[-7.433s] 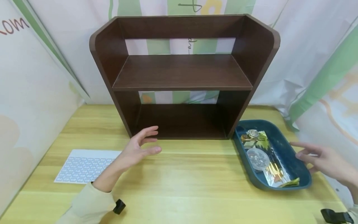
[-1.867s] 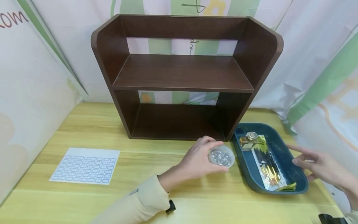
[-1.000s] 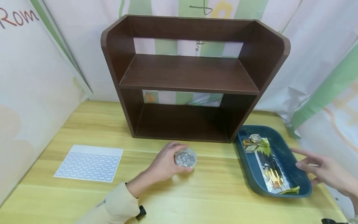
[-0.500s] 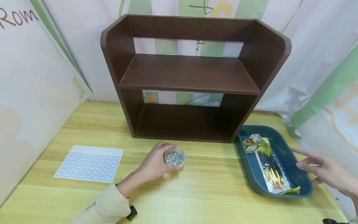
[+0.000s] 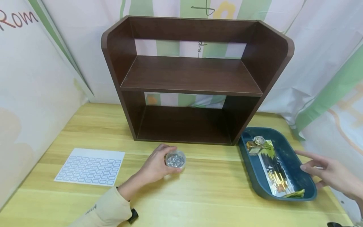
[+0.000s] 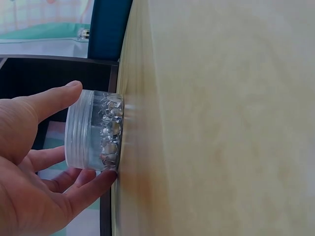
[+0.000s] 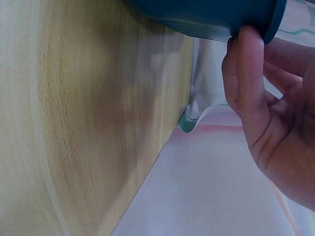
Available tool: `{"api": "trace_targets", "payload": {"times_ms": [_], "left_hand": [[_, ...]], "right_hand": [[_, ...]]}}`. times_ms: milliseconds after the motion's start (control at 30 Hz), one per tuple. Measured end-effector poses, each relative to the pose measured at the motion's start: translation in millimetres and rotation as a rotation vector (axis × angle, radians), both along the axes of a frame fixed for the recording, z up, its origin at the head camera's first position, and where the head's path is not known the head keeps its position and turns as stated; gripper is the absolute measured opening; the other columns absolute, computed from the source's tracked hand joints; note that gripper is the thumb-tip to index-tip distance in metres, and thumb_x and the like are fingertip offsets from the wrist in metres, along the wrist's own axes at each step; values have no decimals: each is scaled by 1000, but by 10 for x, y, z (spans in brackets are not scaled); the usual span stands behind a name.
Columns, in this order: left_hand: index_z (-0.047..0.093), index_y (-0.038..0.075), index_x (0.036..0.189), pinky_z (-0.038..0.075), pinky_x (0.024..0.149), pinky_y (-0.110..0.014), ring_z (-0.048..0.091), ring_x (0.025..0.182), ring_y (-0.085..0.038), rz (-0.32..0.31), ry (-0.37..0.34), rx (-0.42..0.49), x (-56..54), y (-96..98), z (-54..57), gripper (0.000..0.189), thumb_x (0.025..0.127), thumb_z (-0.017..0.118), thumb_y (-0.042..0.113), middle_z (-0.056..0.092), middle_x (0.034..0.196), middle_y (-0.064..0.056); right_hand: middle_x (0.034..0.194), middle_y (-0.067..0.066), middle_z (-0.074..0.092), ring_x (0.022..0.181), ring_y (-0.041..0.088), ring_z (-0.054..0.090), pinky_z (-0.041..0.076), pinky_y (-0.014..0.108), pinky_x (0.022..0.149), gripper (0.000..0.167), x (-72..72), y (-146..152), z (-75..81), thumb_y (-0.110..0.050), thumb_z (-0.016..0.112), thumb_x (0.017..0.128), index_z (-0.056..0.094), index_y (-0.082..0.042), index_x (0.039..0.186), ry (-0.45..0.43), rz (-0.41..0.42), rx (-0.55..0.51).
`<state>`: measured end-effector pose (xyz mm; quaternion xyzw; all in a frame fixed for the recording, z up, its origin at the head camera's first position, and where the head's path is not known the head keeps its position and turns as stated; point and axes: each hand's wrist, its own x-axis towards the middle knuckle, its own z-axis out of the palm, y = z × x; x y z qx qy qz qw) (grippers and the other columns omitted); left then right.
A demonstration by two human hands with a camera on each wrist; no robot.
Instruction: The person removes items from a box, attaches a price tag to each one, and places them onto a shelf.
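Observation:
My left hand [image 5: 157, 162] holds a small clear round jar [image 5: 175, 159] on the table in front of the shelf. In the left wrist view, thumb and fingers curve round the jar [image 6: 93, 130]; silvery shiny pieces lie in its lower part, under a ridged clear lid. At the far right, my right hand [image 5: 329, 171] touches the side of a dark blue tray [image 5: 255, 181], its fingers relaxed. The right wrist view shows a fingertip against the outside of the tray's rim [image 7: 273, 22]. Inside the tray are a gold-toned perfume bottle [image 5: 253, 148] and a pack of brushes [image 5: 273, 170].
A dark brown two-level shelf [image 5: 187, 75] stands at the back of the wooden table [image 5: 204, 195]. A white sheet of blue-outlined labels [image 5: 90, 167] lies at the left. Printed curtains [image 5: 42, 69] surround the table at the back and sides.
My left hand has taken the jar out of the tray, carried it left and set it down before the shelf. The right hand has stayed at the tray's side.

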<state>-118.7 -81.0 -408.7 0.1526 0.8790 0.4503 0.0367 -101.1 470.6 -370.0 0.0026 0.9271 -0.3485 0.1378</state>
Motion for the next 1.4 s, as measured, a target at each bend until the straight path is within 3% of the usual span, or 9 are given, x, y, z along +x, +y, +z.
{"api": "trace_targets", "payload": {"times_ms": [633,833,1033,1133,1267,1400], "left_hand": [[58,8,139,50,96,-47,56,111,-26,-3,-9,-5,-6,-7,-13,78,71,93,22,55,127,-6],[56,8,141,50,97,-47,55,113,-27,-8,-22,-3,-3,-18,-13,80,72,93,22,53,129,-7],[57,10,141,51,94,-46,55,113,-28,20,-11,29,20,-100,16,84,68,95,26,52,131,-8],[58,11,140,53,91,-45,55,111,-29,35,0,52,29,-190,39,83,67,95,26,52,131,-10],[58,11,139,55,91,-45,55,113,-31,58,4,77,58,-390,81,77,72,93,22,51,134,-12],[57,7,139,55,92,-47,53,118,-36,99,23,87,113,-666,143,70,77,89,18,51,135,-15]], "right_hand": [[100,9,68,67,22,65,58,39,54,61,12,-12,18,-21,58,104,30,-23,159,22,7,-4],[102,9,67,73,16,66,59,38,57,61,11,-25,30,-17,55,105,29,-26,160,23,17,21],[104,14,66,76,13,65,60,36,60,61,-25,-48,56,-16,54,106,26,-10,159,31,49,81],[104,16,66,76,12,66,59,33,59,59,-44,-86,67,-12,57,103,31,1,154,87,88,143],[107,25,67,80,12,66,53,27,56,57,-72,-182,105,-8,68,95,44,8,144,250,151,247],[117,32,63,84,-7,55,51,23,57,55,-106,-388,213,-9,77,88,54,7,136,415,172,265]]}}
